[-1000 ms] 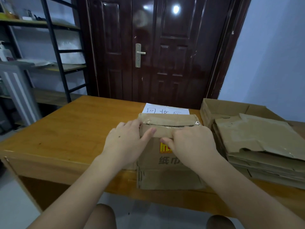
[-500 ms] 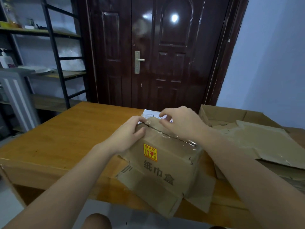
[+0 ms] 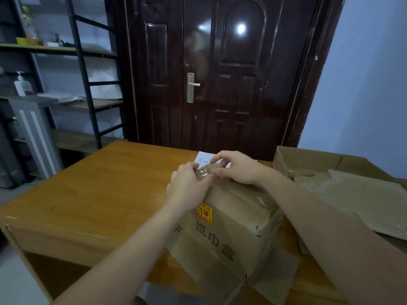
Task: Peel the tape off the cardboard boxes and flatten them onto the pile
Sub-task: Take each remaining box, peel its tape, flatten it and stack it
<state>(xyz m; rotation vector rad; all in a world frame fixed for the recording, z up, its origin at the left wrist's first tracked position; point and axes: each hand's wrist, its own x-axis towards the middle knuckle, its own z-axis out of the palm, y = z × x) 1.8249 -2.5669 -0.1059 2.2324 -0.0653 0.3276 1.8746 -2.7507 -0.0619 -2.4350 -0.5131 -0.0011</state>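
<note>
A brown cardboard box (image 3: 231,227) with a yellow-red sticker and printed characters stands tilted at the near edge of the wooden table (image 3: 99,194), its lower flaps hanging open toward me. My left hand (image 3: 189,188) presses on the box's far top corner and pinches a lifted end of clear tape (image 3: 204,171). My right hand (image 3: 237,167) rests on the top edge beside it, fingertips on the same tape strip. The pile of flattened cardboard (image 3: 356,199) lies to the right.
An open cardboard box (image 3: 308,159) stands behind the pile at the far right. A white sheet of paper (image 3: 203,157) lies behind the hands. A dark double door stands beyond the table, and a metal shelf rack (image 3: 83,84) stands at the left.
The box was turned and tilted up from flat-on to a corner view. Both hands shifted from its front top edge to the far corner, where they now grip a lifted end of tape.
</note>
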